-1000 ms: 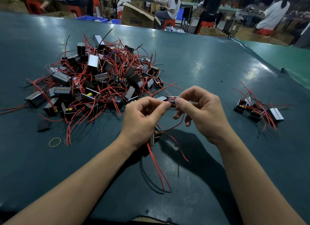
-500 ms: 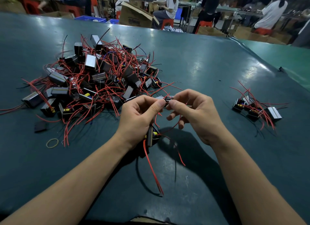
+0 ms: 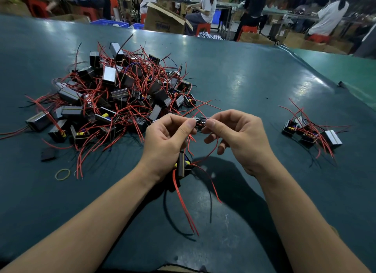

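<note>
My left hand holds a small black transformer block low in its palm, with red and black wires hanging from it toward me. Thumb and forefinger of that hand pinch thin wires at the top. My right hand pinches the same wires from the other side, thumb tips almost touching. A thin red wire loops down between the two hands. What lies exactly between the fingertips is too small to make out.
A big tangled pile of black transformer blocks with red wires lies on the green table at the left. A small group of similar blocks sits at the right. A yellow rubber band lies near left. People sit working beyond the table's far edge.
Both hands stay together over the same spot, fingers shifting slightly on the wires. The hanging red wires have swung a little.
</note>
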The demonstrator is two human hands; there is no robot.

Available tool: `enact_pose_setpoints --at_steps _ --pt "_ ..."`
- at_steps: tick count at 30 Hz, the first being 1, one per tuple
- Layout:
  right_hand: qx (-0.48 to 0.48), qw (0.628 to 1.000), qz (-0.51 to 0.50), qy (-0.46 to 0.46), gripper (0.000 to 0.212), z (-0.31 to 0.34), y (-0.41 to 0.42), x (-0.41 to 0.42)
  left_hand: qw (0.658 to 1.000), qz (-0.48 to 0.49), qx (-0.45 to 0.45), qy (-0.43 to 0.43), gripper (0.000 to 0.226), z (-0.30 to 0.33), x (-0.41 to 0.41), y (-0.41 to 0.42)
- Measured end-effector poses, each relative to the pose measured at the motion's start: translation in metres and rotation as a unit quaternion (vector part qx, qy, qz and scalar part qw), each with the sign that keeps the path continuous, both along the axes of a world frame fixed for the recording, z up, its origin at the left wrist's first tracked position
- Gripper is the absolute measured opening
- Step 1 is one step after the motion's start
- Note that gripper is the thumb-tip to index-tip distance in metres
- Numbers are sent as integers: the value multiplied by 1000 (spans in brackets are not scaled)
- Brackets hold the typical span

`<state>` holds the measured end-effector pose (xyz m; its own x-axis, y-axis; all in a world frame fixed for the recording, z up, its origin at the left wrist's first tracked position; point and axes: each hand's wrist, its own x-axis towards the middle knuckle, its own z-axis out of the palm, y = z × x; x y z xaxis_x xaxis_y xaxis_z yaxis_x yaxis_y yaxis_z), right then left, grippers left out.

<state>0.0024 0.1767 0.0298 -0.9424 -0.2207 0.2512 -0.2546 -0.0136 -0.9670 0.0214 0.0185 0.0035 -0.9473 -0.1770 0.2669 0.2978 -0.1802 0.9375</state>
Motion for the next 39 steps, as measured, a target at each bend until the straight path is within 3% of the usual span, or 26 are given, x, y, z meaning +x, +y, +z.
enact_pose_setpoints --at_steps 7,15,26,33,39 --pt "27 999 -2 16 7 4 3 2 997 33 -56 30 6 -1 0 0" --pt "106 983 -91 119 11 -3 -4 4 996 41 -72 33 6 0 2 1" --pt "123 975 -91 160 9 -4 -5 5 991 33 -119 51 12 -4 0 0" --pt "97 983 -71 135 8 -6 -6 6 993 50 -103 29 8 -3 0 0" --pt "159 966 -107 173 6 -13 -8 5 990 78 -114 13 12 -2 1 2"
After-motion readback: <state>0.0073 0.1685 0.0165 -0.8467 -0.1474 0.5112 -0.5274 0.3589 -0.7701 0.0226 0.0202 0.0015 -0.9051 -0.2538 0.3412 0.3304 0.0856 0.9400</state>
